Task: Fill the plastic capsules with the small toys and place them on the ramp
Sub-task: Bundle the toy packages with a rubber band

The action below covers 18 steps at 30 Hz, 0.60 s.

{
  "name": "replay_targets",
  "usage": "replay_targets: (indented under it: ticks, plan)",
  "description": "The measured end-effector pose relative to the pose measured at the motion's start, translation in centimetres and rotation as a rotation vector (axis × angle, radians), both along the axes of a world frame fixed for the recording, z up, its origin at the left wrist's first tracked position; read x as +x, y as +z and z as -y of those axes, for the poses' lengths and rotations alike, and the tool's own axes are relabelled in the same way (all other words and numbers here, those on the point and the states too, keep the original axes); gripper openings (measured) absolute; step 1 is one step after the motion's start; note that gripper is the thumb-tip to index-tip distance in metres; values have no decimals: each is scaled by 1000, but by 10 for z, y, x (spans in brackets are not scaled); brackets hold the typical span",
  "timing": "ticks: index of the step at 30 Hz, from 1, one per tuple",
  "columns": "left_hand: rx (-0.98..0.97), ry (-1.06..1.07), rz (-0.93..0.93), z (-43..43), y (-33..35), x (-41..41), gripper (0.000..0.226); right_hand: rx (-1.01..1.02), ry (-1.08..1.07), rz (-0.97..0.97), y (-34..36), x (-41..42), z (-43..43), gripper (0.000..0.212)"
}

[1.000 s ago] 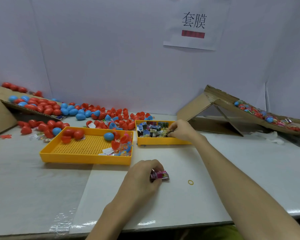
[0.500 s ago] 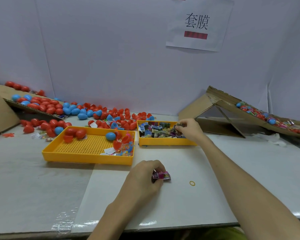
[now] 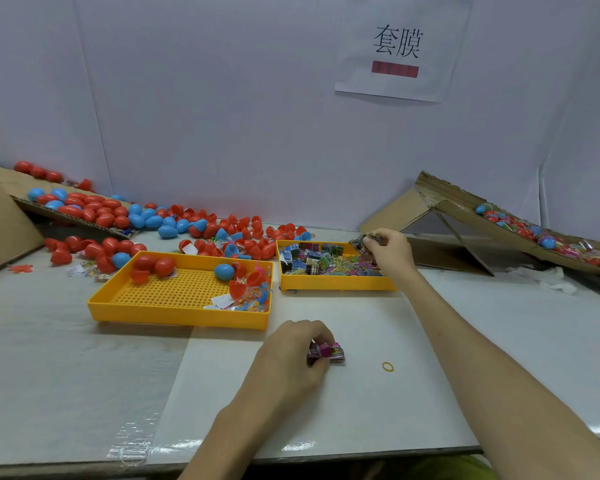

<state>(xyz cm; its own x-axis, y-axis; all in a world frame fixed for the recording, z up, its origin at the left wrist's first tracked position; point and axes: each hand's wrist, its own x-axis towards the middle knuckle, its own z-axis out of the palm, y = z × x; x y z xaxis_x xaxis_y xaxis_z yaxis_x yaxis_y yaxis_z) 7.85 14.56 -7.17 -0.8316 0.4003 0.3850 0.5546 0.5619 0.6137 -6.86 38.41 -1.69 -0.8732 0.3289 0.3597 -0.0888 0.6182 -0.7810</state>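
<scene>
**Above the small tray's far right corner: one toy in the right grip, capsules off to the left**

Head view. At centre right of the frame the right hand (image 3: pixel 390 252) hangs over the far right corner of the small yellow tray (image 3: pixel 336 285). Its grip is narrow, thumb and fingertips pinching a dark printed toy packet (image 3: pixel 363 241) clear of the heap of packets below. At lower centre the left hand (image 3: pixel 291 355) rests on the table (image 3: pixel 499 327). Its grip is curled round pink packets (image 3: pixel 329 353) that lie flat, long side running left to right across the frame; how many are stacked I cannot tell. A rubber band (image 3: pixel 388 366) lies a little to their right.

Some capsules (image 3: pixel 223 271), whole and in halves, sit in the large yellow tray (image 3: pixel 177 316) at centre left, to the left of both hands. The left hand is the nearer one, but its grip is full. More red and blue ones are strewn behind the trays toward the upper left. At the right edge the cardboard ramp (image 3: pixel 459 206) slopes down on the right hand's side, with capsules and packets lying on it.

As I judge it, the coming move turns on this: the toy must go leftward to a capsule half, then the closed capsule rightward to the ramp.
</scene>
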Motion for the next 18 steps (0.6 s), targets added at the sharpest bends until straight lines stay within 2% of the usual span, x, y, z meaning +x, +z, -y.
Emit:
replay_targets:
  ticks: [5,8,10,14,16,18]
  plan:
    - [-35,-16,-13,0,0,0,21,-158,84,-23,3,9,4,11]
    - [-24,-13,-11,0,-2,1,24,-379,230,-12,7,23,11,13]
    - [94,31,-21,-1,-1,4,39,-482,380,25,13,38,15,12]
    - [463,151,-66,1,10,5,64,-623,777,111,18,77,27,19]
    - [590,129,-36,2,16,7,67,-642,897,141,15,94,36,16]
    - [653,95,-20,3,20,10,59,-607,950,182,12,106,43,16]
